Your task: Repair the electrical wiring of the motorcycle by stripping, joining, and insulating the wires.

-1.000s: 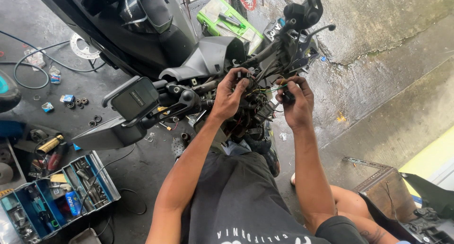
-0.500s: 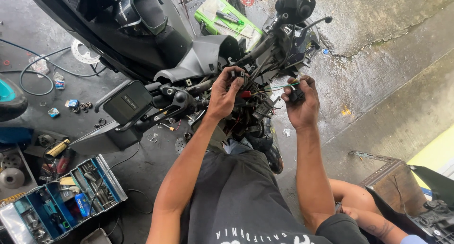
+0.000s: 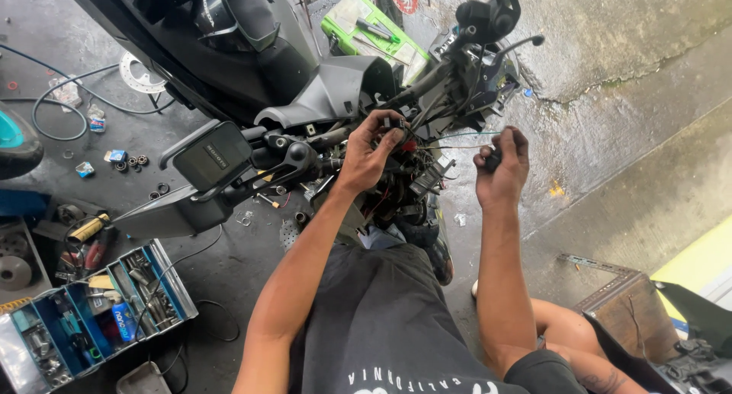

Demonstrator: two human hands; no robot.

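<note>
A: In the head view, what step is in hand?

B: I judge it is work on the wiring of the stripped black scooter front (image 3: 328,96). The left hand (image 3: 370,146) has its fingers curled and closed on a small dark plastic connector (image 3: 394,122), at the top of the tangled bundle of thin red and black wires (image 3: 396,176). The bundle lies just under these fingertips.

A: And the other hand?

B: The right hand (image 3: 503,165) is closed like a fist around a small black object (image 3: 492,160) — I cannot tell what kind it is. Thin pale wires (image 3: 457,138) run from beside its fingers across to the bundle, so the two hands are apart but joined by the wires.

A: What does the next move call for?

B: In my judgement, a fine grip and small force. The wires are thin and flexible, and the connector is hard and small, so the fingertips must guide it, not the whole palm.

A: What are the materials around the fingers?

B: Above the right fingers is the black metal handlebar with a brake lever (image 3: 496,35). To the left of the left fingers sits a flat dark rectangular display unit (image 3: 213,154), smooth plastic. Well below, far from both hands, the open blue metal toolbox with compartments (image 3: 99,310) holds mixed small tools — the wet grey concrete floor (image 3: 610,135) is rough and cracked.
</note>
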